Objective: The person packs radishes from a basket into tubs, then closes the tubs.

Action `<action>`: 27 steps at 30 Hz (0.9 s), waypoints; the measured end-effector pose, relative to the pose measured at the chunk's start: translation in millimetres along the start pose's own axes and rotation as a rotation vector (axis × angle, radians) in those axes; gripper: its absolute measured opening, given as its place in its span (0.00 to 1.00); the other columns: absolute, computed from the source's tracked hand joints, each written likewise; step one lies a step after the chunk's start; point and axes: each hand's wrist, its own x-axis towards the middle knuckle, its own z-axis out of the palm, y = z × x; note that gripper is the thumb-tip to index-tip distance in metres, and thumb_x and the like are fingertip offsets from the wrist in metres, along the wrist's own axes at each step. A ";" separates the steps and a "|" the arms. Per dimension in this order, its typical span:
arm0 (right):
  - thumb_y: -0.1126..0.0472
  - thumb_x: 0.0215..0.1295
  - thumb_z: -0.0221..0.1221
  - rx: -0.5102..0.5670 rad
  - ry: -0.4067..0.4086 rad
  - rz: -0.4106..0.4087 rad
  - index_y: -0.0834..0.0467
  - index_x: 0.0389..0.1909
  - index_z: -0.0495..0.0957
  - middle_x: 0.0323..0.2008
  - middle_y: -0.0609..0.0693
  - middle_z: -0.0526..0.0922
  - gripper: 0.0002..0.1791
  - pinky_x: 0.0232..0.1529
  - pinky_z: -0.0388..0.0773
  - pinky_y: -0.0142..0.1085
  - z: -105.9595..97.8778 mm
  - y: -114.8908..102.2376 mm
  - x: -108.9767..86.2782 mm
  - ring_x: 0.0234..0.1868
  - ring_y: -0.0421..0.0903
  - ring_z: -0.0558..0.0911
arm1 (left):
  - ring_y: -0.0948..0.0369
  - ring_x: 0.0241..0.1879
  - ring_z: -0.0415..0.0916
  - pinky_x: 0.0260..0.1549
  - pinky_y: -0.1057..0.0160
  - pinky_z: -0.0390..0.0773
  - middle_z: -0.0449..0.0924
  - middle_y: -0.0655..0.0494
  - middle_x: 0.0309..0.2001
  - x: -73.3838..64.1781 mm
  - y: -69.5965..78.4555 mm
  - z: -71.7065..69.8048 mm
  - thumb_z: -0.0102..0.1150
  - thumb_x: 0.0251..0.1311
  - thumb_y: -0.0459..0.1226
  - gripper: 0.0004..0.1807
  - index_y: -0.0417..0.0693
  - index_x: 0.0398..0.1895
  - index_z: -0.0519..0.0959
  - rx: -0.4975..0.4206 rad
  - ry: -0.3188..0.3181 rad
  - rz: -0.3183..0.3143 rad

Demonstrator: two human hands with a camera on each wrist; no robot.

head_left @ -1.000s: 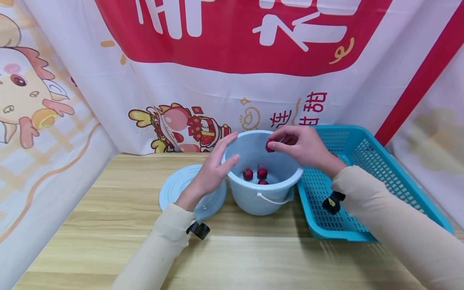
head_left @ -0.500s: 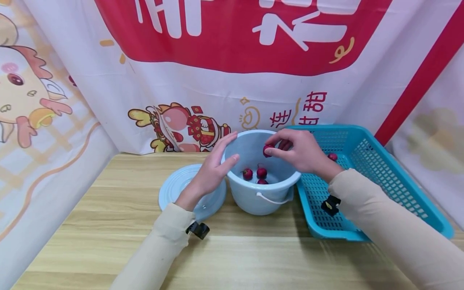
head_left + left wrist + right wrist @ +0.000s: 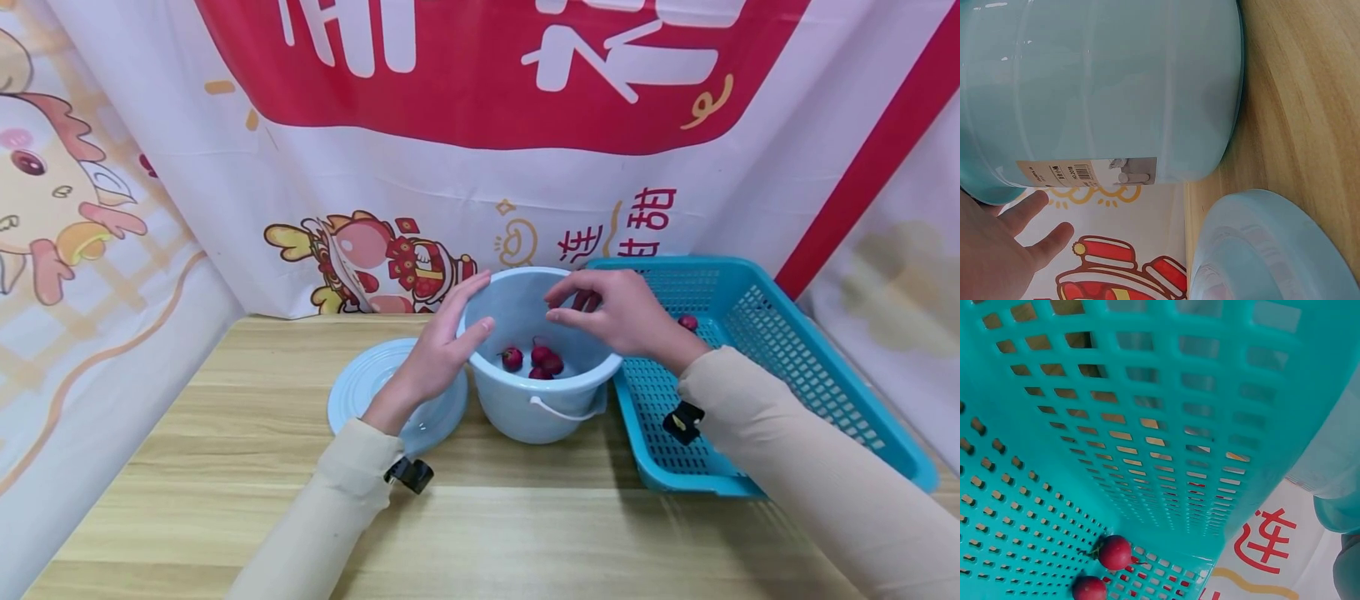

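Four radishes [image 3: 512, 359] sit in the blue bucket [image 3: 525, 412], left hand [image 3: 442, 346] straight-fingered at its rim, right hand [image 3: 615, 308] above with thumb and fingers parted on nothing, while at least two more radishes [image 3: 1115, 552] in the turquoise basket [image 3: 697, 486] look left to move.

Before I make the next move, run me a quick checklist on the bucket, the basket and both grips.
1. Bucket upright on the table: ok.
2. Left grip at the bucket's rim: ok, on its left side.
3. Right grip free for another pick: ok, nothing shows between thumb and index fingertip.
4. Bucket mouth uncovered: ok, the lid lies on the table to the left.
5. Basket emptied: not ok, two radishes show inside in the right wrist view.
6. Left grip's firmness: cannot tell.
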 end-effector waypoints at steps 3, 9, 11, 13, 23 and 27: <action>0.52 0.66 0.73 0.002 0.003 0.000 0.50 0.56 0.88 0.52 0.52 0.90 0.20 0.48 0.88 0.47 0.4 0.2 0.2 0.46 0.49 0.86 | 0.56 0.86 0.48 0.82 0.35 0.54 0.51 0.64 0.86 -0.3 1.0 -0.4 0.49 0.78 0.50 0.36 0.56 0.85 0.57 -0.003 0.001 -0.004; 0.53 0.66 0.73 0.015 0.005 0.004 0.51 0.56 0.88 0.52 0.52 0.90 0.19 0.49 0.87 0.46 0.1 -0.3 0.0 0.46 0.49 0.86 | 0.56 0.86 0.49 0.82 0.35 0.55 0.51 0.64 0.86 -0.3 1.3 -0.6 0.49 0.78 0.49 0.36 0.55 0.85 0.57 -0.001 0.003 -0.013; 0.53 0.66 0.73 0.036 0.001 0.010 0.50 0.56 0.88 0.52 0.51 0.90 0.19 0.48 0.87 0.45 -0.9 0.4 0.0 0.46 0.49 0.85 | 0.56 0.86 0.49 0.81 0.35 0.55 0.51 0.63 0.86 -0.3 1.3 -0.7 0.48 0.78 0.49 0.36 0.55 0.85 0.57 0.000 0.003 -0.012; 0.54 0.65 0.74 0.075 0.001 0.021 0.49 0.56 0.88 0.51 0.50 0.90 0.19 0.47 0.86 0.42 -3.1 1.9 -0.3 0.46 0.49 0.85 | 0.56 0.86 0.49 0.81 0.35 0.56 0.51 0.63 0.86 -0.4 1.6 -0.8 0.48 0.78 0.50 0.35 0.57 0.85 0.57 0.001 0.003 -0.012; 0.46 0.66 0.73 0.325 0.058 0.110 0.49 0.61 0.85 0.57 0.49 0.89 0.25 0.52 0.89 0.38 -29.4 22.1 -11.8 0.55 0.48 0.88 | 0.56 0.85 0.50 0.80 0.35 0.59 0.52 0.63 0.86 -0.7 2.5 -0.2 0.49 0.78 0.49 0.35 0.57 0.85 0.57 0.002 0.004 -0.017; 0.43 0.66 0.71 0.332 0.092 0.147 0.49 0.63 0.84 0.59 0.48 0.87 0.27 0.49 0.90 0.38 -39.2 33.9 -17.6 0.58 0.48 0.86 | 0.55 0.85 0.50 0.80 0.35 0.59 0.51 0.61 0.86 -0.3 2.0 0.1 0.49 0.78 0.48 0.36 0.55 0.85 0.57 -0.003 0.003 -0.010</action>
